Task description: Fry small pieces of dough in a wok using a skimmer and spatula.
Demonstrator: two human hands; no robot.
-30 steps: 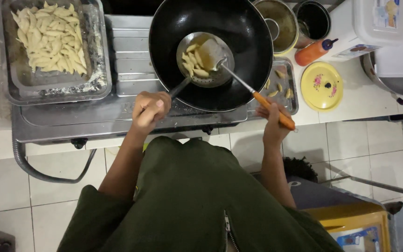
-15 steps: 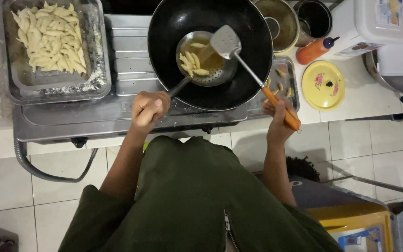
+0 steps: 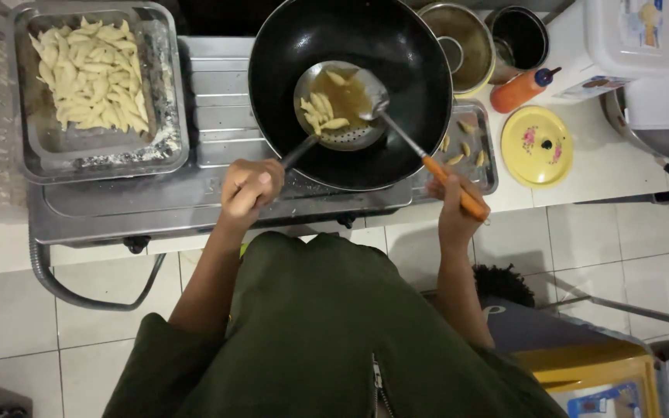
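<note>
Several fried pieces (image 3: 320, 108) sit in the strainer ladle (image 3: 338, 104) over the black wok (image 3: 350, 85), gripped in the left hand (image 3: 251, 186); the right hand (image 3: 454, 203) clasps the orange-handled spatula (image 3: 420, 151). Many raw pieces (image 3: 90, 73) wait in the tray (image 3: 172, 139).

Your round perforated skimmer (image 3: 340, 106) sat tilted inside the black wok (image 3: 350, 85), top centre of frame, cradling pale dough pieces (image 3: 320, 111). Your orange-handled metal spatula (image 3: 420, 155) angled in from the right, its blade touching the skimmer's rim.
</note>
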